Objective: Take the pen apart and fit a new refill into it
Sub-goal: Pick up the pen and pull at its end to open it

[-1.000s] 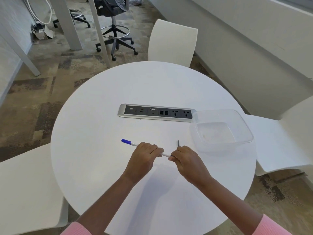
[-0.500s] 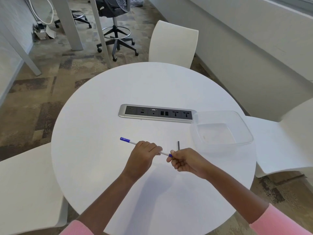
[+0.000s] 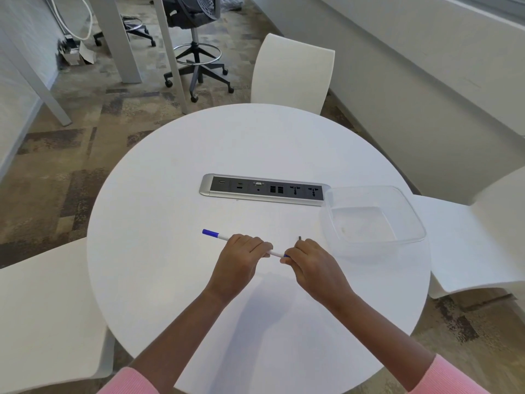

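Head cam view: both arms reach in from the bottom edge in pink sleeves (image 3: pixel 454 376) and meet over the near half of the round white table (image 3: pixel 170 194). The left hand (image 3: pixel 241 260) is knuckles-up, fingers curled around the middle of the pen (image 3: pixel 219 236), a slim white barrel with a blue end sticking out to the left. The pen is held just above the tabletop, roughly level, slanting slightly toward the right hand (image 3: pixel 312 265). That hand's fingertips pinch the pen's other end, where a bit of blue peeks out.

Any print on the pen is too small to read, same for the markings on the grey socket panel (image 3: pixel 262 190) set into the table centre.

Most of the barrel is buried under the left fingers, and the tip is hidden inside the right pinch. A small dark stick (image 3: pixel 300 238) pokes up just behind the right knuckles; can't tell what it is. A clear plastic tub (image 3: pixel 366 188) sits right of the hands, touching the panel's end. White chairs (image 3: pixel 292 72) surround the table.
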`<action>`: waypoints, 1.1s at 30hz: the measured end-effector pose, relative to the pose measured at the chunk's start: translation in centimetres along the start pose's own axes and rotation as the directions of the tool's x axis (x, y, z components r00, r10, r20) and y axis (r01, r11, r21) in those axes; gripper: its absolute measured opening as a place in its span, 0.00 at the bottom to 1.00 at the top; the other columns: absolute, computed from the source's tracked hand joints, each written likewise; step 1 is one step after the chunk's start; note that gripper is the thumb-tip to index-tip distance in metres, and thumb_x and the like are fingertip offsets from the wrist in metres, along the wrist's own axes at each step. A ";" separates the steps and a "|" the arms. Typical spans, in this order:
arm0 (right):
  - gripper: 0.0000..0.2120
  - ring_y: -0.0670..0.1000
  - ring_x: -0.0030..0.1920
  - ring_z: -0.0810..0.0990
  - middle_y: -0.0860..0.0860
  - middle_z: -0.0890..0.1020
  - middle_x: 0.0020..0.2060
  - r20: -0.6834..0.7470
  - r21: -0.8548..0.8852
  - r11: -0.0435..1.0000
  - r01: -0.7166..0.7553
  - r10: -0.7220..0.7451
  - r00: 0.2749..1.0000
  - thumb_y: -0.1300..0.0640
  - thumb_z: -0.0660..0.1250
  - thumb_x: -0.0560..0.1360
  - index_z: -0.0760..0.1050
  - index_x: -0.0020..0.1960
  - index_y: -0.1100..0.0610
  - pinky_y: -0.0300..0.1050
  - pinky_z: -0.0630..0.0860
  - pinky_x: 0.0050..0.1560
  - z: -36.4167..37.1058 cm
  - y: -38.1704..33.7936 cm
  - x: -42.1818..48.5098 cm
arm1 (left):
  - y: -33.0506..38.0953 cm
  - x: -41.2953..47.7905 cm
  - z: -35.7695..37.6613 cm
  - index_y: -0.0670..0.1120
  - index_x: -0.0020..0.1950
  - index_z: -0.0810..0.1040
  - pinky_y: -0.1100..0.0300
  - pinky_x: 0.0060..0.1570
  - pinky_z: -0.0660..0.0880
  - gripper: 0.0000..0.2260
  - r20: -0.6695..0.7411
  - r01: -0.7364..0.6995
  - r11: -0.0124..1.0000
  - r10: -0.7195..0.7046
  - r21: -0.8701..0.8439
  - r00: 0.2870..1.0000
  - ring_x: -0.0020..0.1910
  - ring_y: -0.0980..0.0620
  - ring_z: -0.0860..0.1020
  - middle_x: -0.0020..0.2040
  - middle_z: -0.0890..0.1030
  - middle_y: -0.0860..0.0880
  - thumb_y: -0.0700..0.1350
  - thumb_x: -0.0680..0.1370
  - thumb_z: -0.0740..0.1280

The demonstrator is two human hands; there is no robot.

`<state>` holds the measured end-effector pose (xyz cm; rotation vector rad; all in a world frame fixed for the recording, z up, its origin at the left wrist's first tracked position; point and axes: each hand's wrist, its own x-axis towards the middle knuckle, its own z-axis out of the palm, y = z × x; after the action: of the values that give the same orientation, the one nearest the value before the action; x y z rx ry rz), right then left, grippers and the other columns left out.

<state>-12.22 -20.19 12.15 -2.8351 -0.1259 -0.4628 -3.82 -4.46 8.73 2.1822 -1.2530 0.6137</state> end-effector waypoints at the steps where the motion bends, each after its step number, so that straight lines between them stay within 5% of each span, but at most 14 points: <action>1: 0.13 0.49 0.30 0.70 0.53 0.76 0.26 0.044 0.085 0.995 -0.061 0.057 0.997 0.54 0.60 0.72 0.77 0.35 0.60 0.38 0.63 0.31 -0.2 -0.3 0.0 | 0.1 0.0 0.0 0.47 0.46 0.73 0.62 0.39 0.66 0.03 -0.006 -0.002 1.000 0.002 -0.003 1.000 0.32 0.50 0.73 0.34 0.79 0.51 0.40 0.75 0.62; 4: 0.11 0.49 0.35 0.69 0.56 0.77 0.32 0.289 0.299 0.903 -0.309 0.223 0.931 0.58 0.62 0.75 0.78 0.39 0.62 0.40 0.63 0.36 -1.3 -0.9 0.6 | 0.3 -0.1 0.0 0.48 0.46 0.72 0.62 0.39 0.66 0.04 -0.019 -0.003 1.000 0.003 -0.009 1.000 0.33 0.51 0.73 0.34 0.79 0.52 0.39 0.75 0.62; 6: 0.13 0.49 0.32 0.69 0.51 0.74 0.29 0.444 0.413 0.755 -0.509 0.320 0.837 0.58 0.62 0.75 0.76 0.33 0.57 0.41 0.63 0.34 -2.0 -1.0 0.9 | 0.3 -0.2 0.0 0.48 0.46 0.72 0.62 0.40 0.66 0.05 -0.019 -0.010 1.000 0.010 -0.009 1.000 0.34 0.52 0.71 0.34 0.79 0.52 0.38 0.75 0.61; 9: 0.17 0.45 0.25 0.67 0.46 0.72 0.20 0.633 0.521 0.445 -0.728 0.370 0.680 0.60 0.64 0.75 0.74 0.27 0.54 0.36 0.65 0.30 -2.5 -0.6 1.7 | 0.2 -0.3 0.0 0.48 0.47 0.71 0.62 0.41 0.66 0.06 -0.007 -0.025 1.000 0.025 -0.003 1.000 0.35 0.53 0.70 0.35 0.79 0.52 0.38 0.74 0.62; 12: 0.15 0.44 0.23 0.68 0.47 0.71 0.21 0.839 0.482 0.015 -0.876 0.279 0.467 0.59 0.61 0.76 0.74 0.32 0.58 0.33 0.67 0.27 -2.6 -0.2 2.0 | 0.2 -0.1 0.0 0.48 0.47 0.71 0.62 0.41 0.66 0.07 -0.004 -0.025 1.000 0.025 -0.012 1.000 0.36 0.53 0.70 0.35 0.79 0.52 0.37 0.74 0.62; 14: 0.14 0.44 0.24 0.69 0.47 0.72 0.22 0.870 0.469 -0.132 -0.873 0.236 0.432 0.58 0.59 0.77 0.74 0.34 0.59 0.33 0.68 0.26 -2.4 -0.3 1.8 | 0.0 -0.1 0.0 0.48 0.46 0.71 0.62 0.41 0.66 0.07 0.009 -0.026 1.000 0.026 -0.001 1.000 0.35 0.52 0.71 0.34 0.79 0.52 0.36 0.74 0.62; 17: 0.15 0.45 0.26 0.70 0.48 0.74 0.24 0.736 0.597 0.040 -0.801 0.368 0.568 0.57 0.56 0.79 0.77 0.38 0.59 0.35 0.68 0.29 -1.8 -0.7 1.3 | -0.3 0.0 -0.1 0.46 0.44 0.76 0.62 0.40 0.65 0.06 0.031 0.012 1.000 -0.013 0.029 0.999 0.31 0.50 0.74 0.33 0.79 0.51 0.38 0.74 0.61; 19: 0.11 0.42 0.28 0.72 0.46 0.75 0.26 0.546 0.617 0.378 -0.690 0.426 0.722 0.56 0.57 0.78 0.76 0.42 0.55 0.37 0.68 0.34 -1.6 -1.0 0.8 | -0.4 0.0 -0.2 0.44 0.41 0.80 0.62 0.39 0.65 0.08 0.038 0.034 0.998 -0.036 0.047 0.999 0.30 0.49 0.75 0.33 0.79 0.51 0.39 0.75 0.61; 21: 0.06 0.42 0.33 0.72 0.46 0.75 0.30 0.337 0.454 0.752 -0.477 0.351 0.874 0.54 0.60 0.77 0.75 0.48 0.54 0.37 0.68 0.37 -1.0 -1.0 0.1 | -0.4 0.0 -0.3 0.44 0.41 0.80 0.62 0.39 0.65 0.09 0.042 0.037 0.998 -0.039 0.059 0.998 0.30 0.49 0.75 0.33 0.79 0.51 0.39 0.75 0.61; 23: 0.09 0.47 0.36 0.74 0.49 0.76 0.33 0.173 0.200 0.949 -0.243 0.210 0.962 0.51 0.60 0.75 0.74 0.48 0.55 0.38 0.70 0.35 -0.2 -0.9 -0.6 | -0.3 0.1 -0.3 0.43 0.41 0.80 0.62 0.39 0.65 0.09 0.041 0.034 0.998 -0.037 0.059 0.998 0.30 0.49 0.75 0.33 0.79 0.51 0.39 0.75 0.61; 29: 0.12 0.50 0.27 0.70 0.50 0.74 0.26 -0.048 -0.116 0.990 0.076 -0.082 0.995 0.54 0.58 0.72 0.74 0.34 0.57 0.38 0.63 0.26 0.6 0.1 0.0 | 0.1 -0.1 -0.1 0.45 0.44 0.78 0.62 0.39 0.66 0.06 0.007 0.017 0.999 -0.017 0.030 1.000 0.31 0.50 0.74 0.33 0.79 0.51 0.40 0.75 0.61; 33: 0.12 0.48 0.31 0.67 0.52 0.74 0.27 0.035 0.135 0.988 -0.079 0.075 0.997 0.55 0.61 0.72 0.76 0.35 0.60 0.37 0.62 0.30 0.4 -0.3 0.0 | 0.2 -0.3 0.2 0.48 0.47 0.71 0.62 0.40 0.66 0.04 -0.035 0.008 1.000 -0.008 0.008 0.999 0.35 0.52 0.70 0.34 0.79 0.52 0.39 0.75 0.61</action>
<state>-12.13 -19.80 11.85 -2.7027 -0.0516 -0.3809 -4.05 -4.51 8.44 2.1723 -1.2254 0.6523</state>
